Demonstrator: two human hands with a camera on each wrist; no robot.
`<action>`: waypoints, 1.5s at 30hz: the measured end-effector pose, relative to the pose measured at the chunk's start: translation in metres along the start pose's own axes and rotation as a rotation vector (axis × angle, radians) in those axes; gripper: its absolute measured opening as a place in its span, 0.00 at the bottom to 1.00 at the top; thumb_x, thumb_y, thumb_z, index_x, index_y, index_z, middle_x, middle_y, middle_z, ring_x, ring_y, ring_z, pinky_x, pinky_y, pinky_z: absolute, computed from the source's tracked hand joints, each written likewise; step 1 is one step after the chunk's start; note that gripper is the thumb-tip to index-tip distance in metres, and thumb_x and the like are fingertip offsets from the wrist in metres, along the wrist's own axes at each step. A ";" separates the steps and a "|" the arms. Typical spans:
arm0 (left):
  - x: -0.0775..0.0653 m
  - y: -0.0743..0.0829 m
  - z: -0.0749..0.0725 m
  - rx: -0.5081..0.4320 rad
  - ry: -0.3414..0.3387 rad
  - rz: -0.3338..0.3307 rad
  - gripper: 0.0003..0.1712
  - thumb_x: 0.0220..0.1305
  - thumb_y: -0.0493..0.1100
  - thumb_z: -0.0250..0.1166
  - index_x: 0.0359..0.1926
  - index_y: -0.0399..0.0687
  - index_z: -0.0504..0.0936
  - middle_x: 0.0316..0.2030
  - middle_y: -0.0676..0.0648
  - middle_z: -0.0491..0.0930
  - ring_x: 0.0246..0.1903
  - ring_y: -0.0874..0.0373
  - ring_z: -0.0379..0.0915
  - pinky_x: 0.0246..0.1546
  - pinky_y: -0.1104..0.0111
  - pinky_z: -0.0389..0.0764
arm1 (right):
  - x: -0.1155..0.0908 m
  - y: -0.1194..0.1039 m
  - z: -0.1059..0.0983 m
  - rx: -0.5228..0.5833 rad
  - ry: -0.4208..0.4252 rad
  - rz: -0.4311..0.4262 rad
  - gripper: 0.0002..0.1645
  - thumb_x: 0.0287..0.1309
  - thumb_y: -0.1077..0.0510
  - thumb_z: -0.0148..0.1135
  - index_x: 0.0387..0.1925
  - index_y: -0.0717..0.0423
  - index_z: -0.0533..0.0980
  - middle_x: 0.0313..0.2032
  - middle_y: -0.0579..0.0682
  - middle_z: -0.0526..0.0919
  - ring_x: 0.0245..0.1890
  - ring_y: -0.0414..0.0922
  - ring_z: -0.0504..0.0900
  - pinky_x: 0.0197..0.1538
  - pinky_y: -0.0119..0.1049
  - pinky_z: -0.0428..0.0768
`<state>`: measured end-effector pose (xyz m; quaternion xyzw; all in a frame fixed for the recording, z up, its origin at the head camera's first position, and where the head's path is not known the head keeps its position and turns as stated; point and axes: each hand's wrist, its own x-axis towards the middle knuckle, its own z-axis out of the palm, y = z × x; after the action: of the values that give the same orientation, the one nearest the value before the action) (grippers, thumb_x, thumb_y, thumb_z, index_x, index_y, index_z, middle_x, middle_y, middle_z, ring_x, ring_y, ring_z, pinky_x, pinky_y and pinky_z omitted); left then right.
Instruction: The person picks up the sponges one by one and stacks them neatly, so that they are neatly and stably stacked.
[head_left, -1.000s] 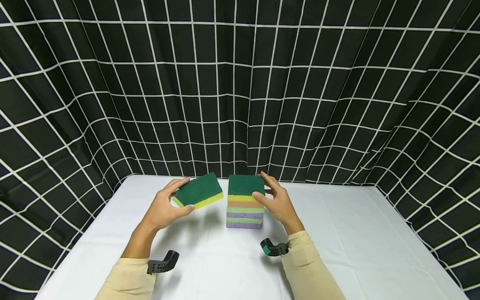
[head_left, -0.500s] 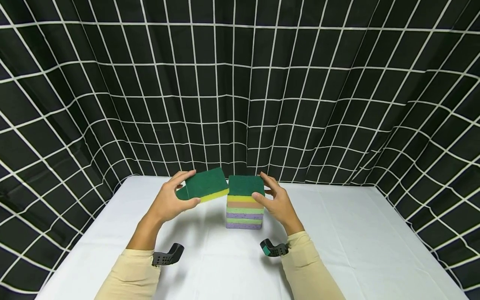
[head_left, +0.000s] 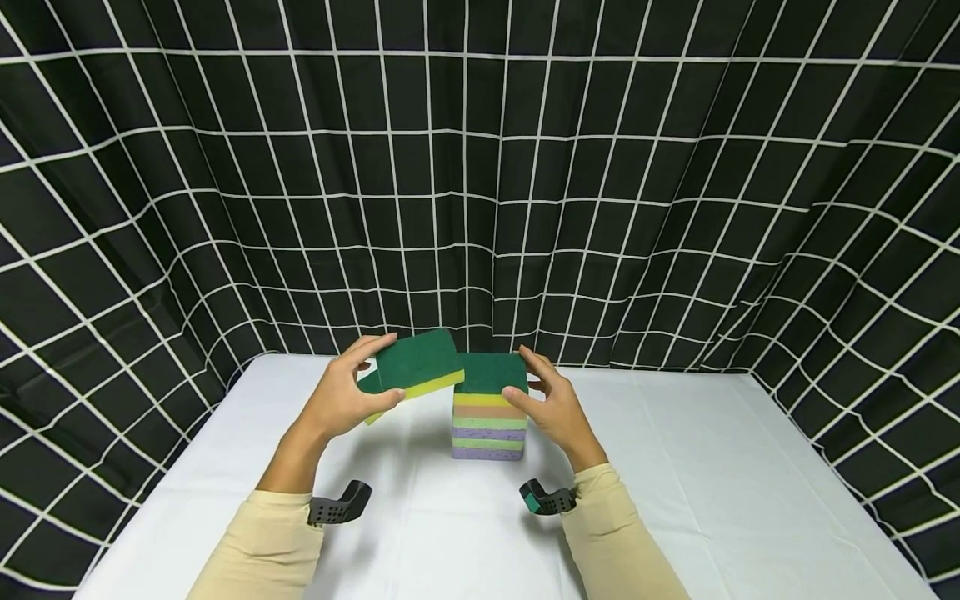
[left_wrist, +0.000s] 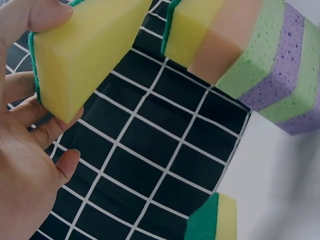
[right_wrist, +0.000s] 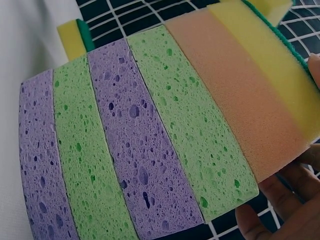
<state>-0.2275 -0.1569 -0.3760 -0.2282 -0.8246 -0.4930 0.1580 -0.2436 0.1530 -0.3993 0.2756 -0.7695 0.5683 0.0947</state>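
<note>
My left hand [head_left: 341, 398] holds a green-and-yellow scouring sponge [head_left: 420, 358] in the air, thumb on the near edge and fingers on the far one. It is tilted, and its right end reaches the left edge of a sponge stack [head_left: 489, 425]; whether they touch I cannot tell. From the bottom, purple and light green layers alternate, then comes an orange one and a yellow one with a green top. My right hand [head_left: 557, 408] grips the stack's upper right side, thumb in front, fingers behind. Another green-and-yellow sponge [left_wrist: 210, 220] lies behind the left hand, mostly hidden in the head view.
A white cloth [head_left: 720, 483] covers the table. Black curtain [head_left: 480, 167] with a white grid hangs around the back and sides. Each wrist wears a dark camera mount, the left one [head_left: 341, 503] and the right one [head_left: 547, 497].
The left hand has raised its sponge and moved it right, up to the stack's left edge. The right hand and the stack stay in place.
</note>
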 end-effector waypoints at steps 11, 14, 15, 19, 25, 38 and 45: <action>0.016 0.008 0.011 -0.034 -0.034 -0.001 0.41 0.47 0.37 0.72 0.66 0.39 0.70 0.58 0.45 0.71 0.51 0.51 0.67 0.55 0.50 0.68 | -0.001 -0.001 0.000 -0.015 -0.007 0.003 0.40 0.60 0.66 0.64 0.70 0.67 0.57 0.64 0.65 0.65 0.61 0.58 0.65 0.58 0.60 0.65; 0.022 0.009 0.016 -0.054 -0.044 0.018 0.41 0.47 0.37 0.72 0.66 0.40 0.70 0.57 0.45 0.72 0.50 0.51 0.67 0.54 0.50 0.69 | -0.001 0.000 0.000 -0.019 -0.004 0.005 0.40 0.60 0.65 0.64 0.70 0.67 0.57 0.64 0.63 0.65 0.62 0.58 0.65 0.58 0.60 0.65; 0.024 0.009 0.017 -0.058 -0.048 0.025 0.41 0.47 0.37 0.72 0.66 0.40 0.70 0.56 0.45 0.72 0.50 0.51 0.67 0.54 0.49 0.69 | -0.001 0.000 0.000 -0.019 -0.004 0.006 0.40 0.60 0.65 0.64 0.70 0.67 0.57 0.64 0.63 0.65 0.62 0.58 0.65 0.58 0.60 0.65; 0.031 0.009 0.024 -0.070 -0.074 0.035 0.41 0.48 0.37 0.71 0.66 0.41 0.70 0.56 0.46 0.73 0.53 0.52 0.65 0.55 0.48 0.68 | -0.001 0.000 0.000 -0.011 -0.005 0.002 0.40 0.60 0.65 0.64 0.70 0.67 0.57 0.64 0.65 0.64 0.62 0.58 0.65 0.58 0.60 0.65; 0.039 0.006 0.032 -0.071 -0.116 0.021 0.40 0.48 0.36 0.71 0.66 0.43 0.71 0.56 0.49 0.73 0.55 0.53 0.65 0.55 0.51 0.68 | -0.001 0.001 0.000 0.002 -0.014 0.002 0.41 0.60 0.65 0.64 0.70 0.67 0.56 0.64 0.65 0.64 0.63 0.58 0.64 0.58 0.62 0.64; 0.049 0.008 0.047 -0.153 -0.180 0.037 0.41 0.49 0.36 0.69 0.67 0.41 0.69 0.55 0.48 0.73 0.54 0.52 0.67 0.58 0.48 0.66 | 0.004 0.035 0.000 -0.010 -0.006 -0.004 0.44 0.58 0.63 0.67 0.72 0.61 0.56 0.66 0.58 0.64 0.64 0.54 0.63 0.59 0.59 0.64; 0.055 0.007 0.054 -0.139 -0.207 0.034 0.41 0.49 0.39 0.69 0.67 0.41 0.69 0.60 0.46 0.70 0.60 0.52 0.64 0.59 0.51 0.66 | 0.003 0.042 0.000 -0.007 0.006 -0.006 0.46 0.57 0.54 0.69 0.73 0.53 0.57 0.65 0.48 0.65 0.63 0.47 0.64 0.59 0.54 0.66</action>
<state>-0.2720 -0.0943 -0.3687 -0.3023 -0.7964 -0.5198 0.0642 -0.2686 0.1606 -0.4326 0.2757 -0.7705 0.5660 0.0998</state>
